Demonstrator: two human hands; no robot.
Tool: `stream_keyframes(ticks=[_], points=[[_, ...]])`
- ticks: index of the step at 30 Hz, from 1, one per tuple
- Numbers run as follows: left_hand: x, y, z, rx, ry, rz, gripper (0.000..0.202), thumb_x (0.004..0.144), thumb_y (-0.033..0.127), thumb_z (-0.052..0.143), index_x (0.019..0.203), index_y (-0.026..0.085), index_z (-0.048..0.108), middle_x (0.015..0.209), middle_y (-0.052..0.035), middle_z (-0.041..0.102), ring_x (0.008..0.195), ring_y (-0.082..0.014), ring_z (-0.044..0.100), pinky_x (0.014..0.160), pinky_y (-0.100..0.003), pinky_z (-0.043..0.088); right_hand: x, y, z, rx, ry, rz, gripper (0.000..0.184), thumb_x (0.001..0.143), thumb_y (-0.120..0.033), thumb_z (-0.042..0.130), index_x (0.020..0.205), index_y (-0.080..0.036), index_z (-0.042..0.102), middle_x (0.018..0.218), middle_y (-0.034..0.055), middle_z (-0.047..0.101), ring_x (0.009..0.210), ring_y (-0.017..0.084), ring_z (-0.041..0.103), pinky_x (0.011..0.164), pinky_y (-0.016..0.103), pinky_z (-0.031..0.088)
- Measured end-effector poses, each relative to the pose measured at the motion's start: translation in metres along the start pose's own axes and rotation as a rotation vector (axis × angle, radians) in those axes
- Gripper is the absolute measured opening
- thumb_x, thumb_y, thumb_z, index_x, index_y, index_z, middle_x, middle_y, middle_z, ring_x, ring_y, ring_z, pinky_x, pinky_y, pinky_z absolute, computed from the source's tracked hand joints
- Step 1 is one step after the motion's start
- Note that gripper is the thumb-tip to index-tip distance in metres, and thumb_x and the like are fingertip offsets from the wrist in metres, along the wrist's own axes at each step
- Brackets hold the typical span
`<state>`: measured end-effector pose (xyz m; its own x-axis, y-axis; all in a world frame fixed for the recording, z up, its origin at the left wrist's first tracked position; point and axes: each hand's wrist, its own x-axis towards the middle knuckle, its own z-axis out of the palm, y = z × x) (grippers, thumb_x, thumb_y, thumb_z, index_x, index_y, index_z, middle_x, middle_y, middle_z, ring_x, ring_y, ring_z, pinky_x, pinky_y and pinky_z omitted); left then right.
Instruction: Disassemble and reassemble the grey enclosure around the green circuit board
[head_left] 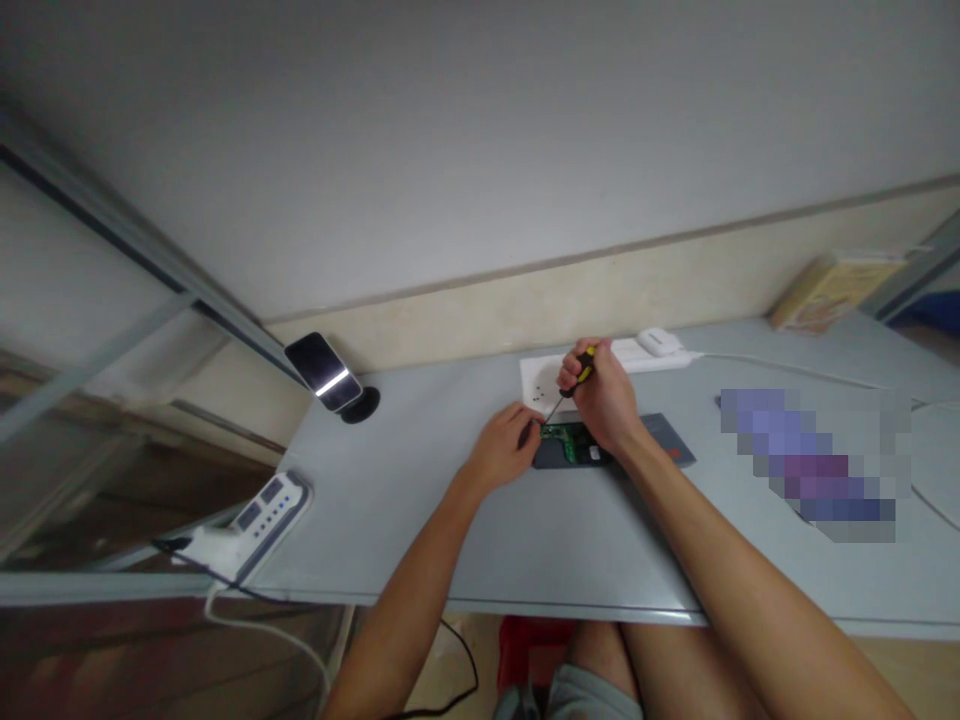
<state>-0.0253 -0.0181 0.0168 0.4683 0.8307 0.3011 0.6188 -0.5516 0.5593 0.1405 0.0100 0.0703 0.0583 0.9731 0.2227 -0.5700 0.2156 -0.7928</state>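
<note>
My right hand [606,395] is wrapped round the yellow-and-black handle of a screwdriver [579,372]. Its thin shaft slants down to the left, with the tip at the left end of an opened dark device [553,460]. A green circuit board [570,442] lies exposed in that device, which rests flat on the table. My left hand [506,445] grips the device's left end, fingers curled close to the screwdriver tip. Just behind, a white sheet [531,372] carries several small dark specks, too small to name. My right hand and wrist cover part of the device.
A grey table [405,480] runs along the wall. A white power strip [630,356] bears a white plug [660,342]. At left are a phone [322,370] on a stand and another power strip [262,515]. A blurred-out item [810,460] and a box [836,290] are at right.
</note>
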Motion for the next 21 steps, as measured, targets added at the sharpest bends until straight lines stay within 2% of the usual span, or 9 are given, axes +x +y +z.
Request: stream_keyframes(ticks=[3, 9, 15, 21], points=[[-0.0007, 0.0004, 0.0001, 0.001, 0.003, 0.013, 0.017, 0.097, 0.021, 0.05, 0.106, 0.019, 0.064, 0.101, -0.0061, 0.064, 0.096, -0.0192, 0.063, 0.091, -0.033, 0.052, -0.0004, -0.0004, -0.0009, 0.033, 0.005, 0.024, 0.047, 0.087, -0.072, 0.053, 0.082, -0.026, 0.049, 0.065, -0.0041, 0.037, 0.052, 0.012, 0.039, 0.051, 0.027, 0.039], [-0.0009, 0.0, 0.0009, 0.015, 0.007, 0.018, 0.018, 0.094, 0.019, 0.053, 0.108, 0.019, 0.064, 0.102, -0.0064, 0.065, 0.096, -0.0197, 0.063, 0.091, -0.033, 0.052, -0.0022, 0.0035, 0.0007, 0.06, 0.013, 0.051, 0.047, 0.084, -0.069, 0.062, 0.08, -0.024, 0.052, 0.066, -0.0037, 0.041, 0.055, 0.011, 0.042, 0.053, 0.026, 0.039], [-0.0007, 0.0003, 0.0008, -0.003, 0.01, 0.033, 0.017, 0.093, 0.017, 0.053, 0.105, 0.018, 0.065, 0.101, -0.0072, 0.066, 0.096, -0.0204, 0.063, 0.09, -0.034, 0.052, -0.0021, 0.0023, 0.0045, 0.001, 0.031, 0.052, 0.048, 0.086, -0.072, 0.056, 0.08, -0.025, 0.049, 0.064, -0.004, 0.04, 0.053, 0.011, 0.041, 0.05, 0.026, 0.04], [-0.0012, -0.0022, 0.0018, 0.0, 0.009, 0.022, 0.017, 0.093, 0.018, 0.054, 0.107, 0.02, 0.065, 0.103, -0.0067, 0.067, 0.098, -0.0208, 0.064, 0.092, -0.035, 0.053, -0.0034, 0.0022, 0.0053, -0.051, 0.053, 0.018, 0.047, 0.084, -0.07, 0.061, 0.08, -0.025, 0.05, 0.064, -0.0049, 0.041, 0.054, 0.011, 0.043, 0.052, 0.024, 0.041]])
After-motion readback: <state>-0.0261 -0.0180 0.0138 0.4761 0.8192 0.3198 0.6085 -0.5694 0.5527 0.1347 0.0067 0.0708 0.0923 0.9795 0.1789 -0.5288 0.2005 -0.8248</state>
